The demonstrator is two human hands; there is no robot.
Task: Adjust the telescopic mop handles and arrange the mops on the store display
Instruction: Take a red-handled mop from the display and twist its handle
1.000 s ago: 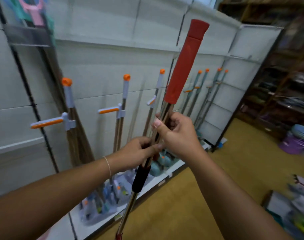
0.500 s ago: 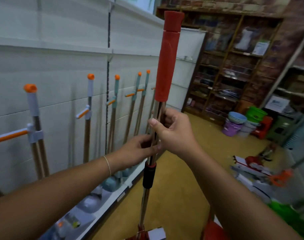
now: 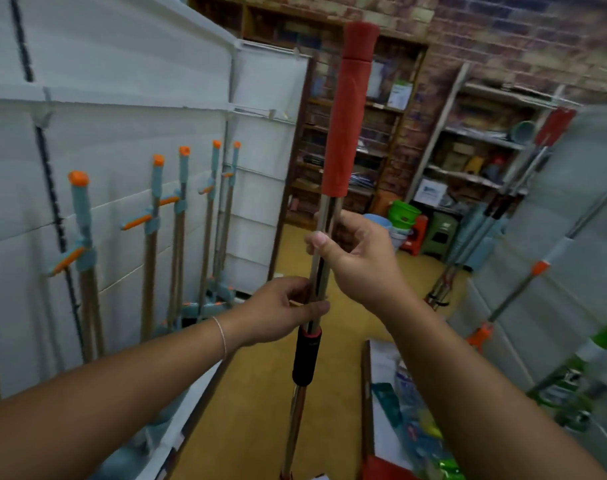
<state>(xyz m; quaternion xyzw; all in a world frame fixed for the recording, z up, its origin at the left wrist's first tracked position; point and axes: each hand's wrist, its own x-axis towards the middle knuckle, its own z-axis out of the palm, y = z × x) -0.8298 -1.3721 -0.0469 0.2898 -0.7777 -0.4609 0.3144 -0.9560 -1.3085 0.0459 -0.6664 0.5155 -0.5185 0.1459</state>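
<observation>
Two hands on one mop pole [image 3: 324, 268], held upright in front of you in the aisle. Your right hand [image 3: 359, 258] wraps the bare metal tube just under the red grip [image 3: 350, 109], thumb up along the shaft. Your left hand [image 3: 284, 311] pinches the tube lower, just above the black collar [image 3: 305, 356]. Mop head out of view below.

Pole reads as light, stiff, thin-walled metal, smooth and shiny, likely slick under bare fingers. Red grip looks like textured foam, round, capped at the top; better purchase there. Collar looks like ribbed rubber or plastic, probably the twist lock; take hold there to loosen, and steady the upper tube with the other hand.

Left: grey-and-orange mops [image 3: 179, 216] standing along the white display [image 3: 122, 109]. Right: more poles [image 3: 523, 188] leaning.
</observation>
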